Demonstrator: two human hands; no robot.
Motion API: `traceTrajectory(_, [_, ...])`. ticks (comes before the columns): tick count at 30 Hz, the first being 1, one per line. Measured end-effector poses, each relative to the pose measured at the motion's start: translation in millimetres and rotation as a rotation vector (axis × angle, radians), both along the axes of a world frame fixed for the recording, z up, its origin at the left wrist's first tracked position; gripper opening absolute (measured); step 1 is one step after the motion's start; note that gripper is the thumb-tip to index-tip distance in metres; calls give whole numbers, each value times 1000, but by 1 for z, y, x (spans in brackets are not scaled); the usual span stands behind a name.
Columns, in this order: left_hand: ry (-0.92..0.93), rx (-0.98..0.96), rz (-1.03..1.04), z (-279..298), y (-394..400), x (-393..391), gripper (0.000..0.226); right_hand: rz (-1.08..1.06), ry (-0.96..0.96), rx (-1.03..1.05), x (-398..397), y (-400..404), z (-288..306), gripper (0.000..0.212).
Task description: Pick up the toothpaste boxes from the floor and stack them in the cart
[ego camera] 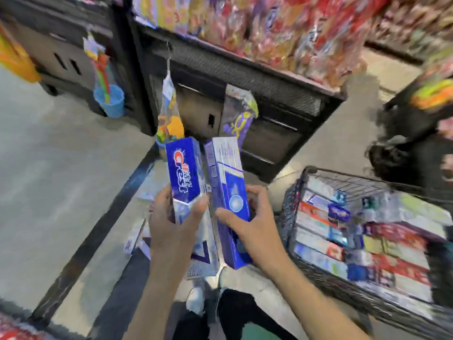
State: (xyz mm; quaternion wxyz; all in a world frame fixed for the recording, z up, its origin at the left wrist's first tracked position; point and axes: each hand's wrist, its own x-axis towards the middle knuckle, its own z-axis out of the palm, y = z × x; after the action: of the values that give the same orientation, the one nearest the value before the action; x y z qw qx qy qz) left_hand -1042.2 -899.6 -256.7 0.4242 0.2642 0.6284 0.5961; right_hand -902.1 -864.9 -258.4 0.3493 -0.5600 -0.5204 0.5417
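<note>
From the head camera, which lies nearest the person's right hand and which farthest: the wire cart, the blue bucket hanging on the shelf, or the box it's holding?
1. Blue box, gripped in the right hand.
2. Wire cart, just to its right.
3. Blue bucket, far upper left on the shelf end.

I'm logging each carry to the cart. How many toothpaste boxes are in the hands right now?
2 clearly: one blue box gripped by the left hand, one blue-and-white box gripped by the right hand. More pale packs show behind the left one; whether they are held is unclear.
</note>
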Motion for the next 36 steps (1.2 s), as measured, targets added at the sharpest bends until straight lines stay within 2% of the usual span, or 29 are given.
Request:
traceTrajectory(2, [-47,38,-110,13,-2,35,32,-121,-25,37,33,-19,17,54])
traceTrajectory(5, [-107,82,-287,32,3,91,48,-355,-29,108,88,-44,39,51])
traceTrajectory(9, [-44,102,-583,54,13,179,62,-622,-44,175,180,-78,57,50])
traceTrajectory(12, [6,126,-735,59,15,247,62,-779,-63,178,253,-95,56,53])
traceTrajectory(15, [31,144,-799,53,16,316,54,-872,-65,163,329,-103,50,50])
traceTrajectory(20, [123,90,-811,31,31,448,51,-849,-113,76,461,-106,23,49])
traceTrajectory(23, [187,56,-784,26,37,519,51,-783,-156,-23,535,-99,15,59])
traceTrajectory(26, [204,-19,-770,12,47,568,45,-684,-288,-83,599,-84,0,68])
traceTrajectory(31, [305,-115,-696,-23,64,596,39,-432,-495,-108,667,-46,-41,52])
traceTrajectory(36, [424,-160,-627,-72,79,593,34,-152,-791,-39,697,6,-112,61])
